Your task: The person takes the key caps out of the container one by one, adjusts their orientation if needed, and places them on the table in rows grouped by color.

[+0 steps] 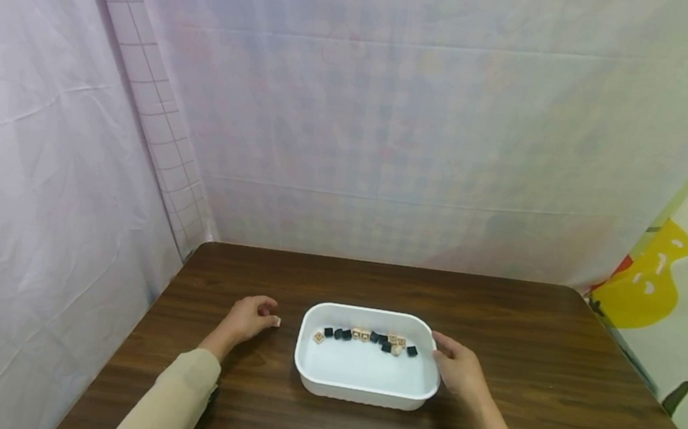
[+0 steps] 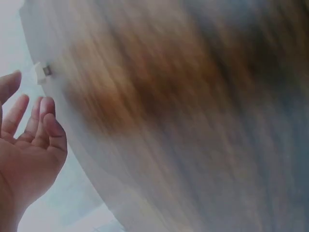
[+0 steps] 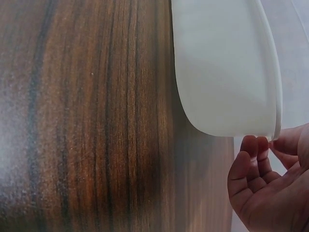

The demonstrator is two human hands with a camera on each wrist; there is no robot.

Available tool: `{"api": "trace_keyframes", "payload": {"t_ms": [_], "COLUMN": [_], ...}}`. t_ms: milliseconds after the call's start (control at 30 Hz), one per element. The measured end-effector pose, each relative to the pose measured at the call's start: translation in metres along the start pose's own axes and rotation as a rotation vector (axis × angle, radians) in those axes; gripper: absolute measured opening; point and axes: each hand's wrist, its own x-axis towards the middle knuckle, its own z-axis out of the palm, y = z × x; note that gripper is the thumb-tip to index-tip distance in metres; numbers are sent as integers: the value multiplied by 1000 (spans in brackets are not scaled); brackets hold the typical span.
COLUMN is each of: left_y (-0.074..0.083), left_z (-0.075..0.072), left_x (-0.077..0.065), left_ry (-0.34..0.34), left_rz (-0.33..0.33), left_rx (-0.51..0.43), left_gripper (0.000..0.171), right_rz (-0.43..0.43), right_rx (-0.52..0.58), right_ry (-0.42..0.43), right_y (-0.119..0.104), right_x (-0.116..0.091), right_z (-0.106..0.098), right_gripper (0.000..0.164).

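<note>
From the head view I locate the white tray (image 1: 362,391) on the brown wood-grain table (image 1: 554,380), between the two hands. Small square pieces (image 1: 365,336), some black and some pale tan, lie scattered in an uneven row across the far half of the tray floor; the near half shows bare white. I have the right hand (image 1: 458,370) at the right end of the tray, its thumb and fingers pinching the rim; the right wrist view confirms this grip at the rounded corner. I have the left hand (image 1: 249,318) to the left of the tray, apart from it, with fingers loosely bent and separated. A single pale piece (image 1: 277,322) is at the thumb tip in the head view; the left wrist view places it just beyond the fingertips with a visible gap, so I read the left hand as holding nothing. Table detail in that view is blurred, and I cannot tell whether the piece rests on the surface. Both forearms wear pale sleeves (image 1: 173,393). A light patterned curtain (image 1: 390,142) hangs behind the table.
</note>
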Motion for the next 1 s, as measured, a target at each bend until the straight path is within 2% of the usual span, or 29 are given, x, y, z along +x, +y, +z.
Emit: {"api": "trace_keyframes", "payload": {"t_ms": [233,400,567,733,867,1000], "left_y": [19,38,52,68,76,82], "left_z": [3,8,16,25,33,41], "left_x": [1,1,-2,-8,-13,-16], "left_ry": [87,90,83,74,44,3], "left_rz": [123,150,135,81,43,36], "left_rx": [-8,-63,-63,-32,31,126], "left_gripper": [32,36,38,39,39,37], "right_rz": [7,12,25,26,16,19], "right_rx": [3,10,13,17,16,6], "right_ry": [6,12,7,3,4,1], "right_y": [0,-1,-1,-1,-1,-1], "right_x": [0,0,1,0,-1,-1], "right_z": [0,0,0,0,0,0], "right_gripper": [41,41,42,42,42,42]}}
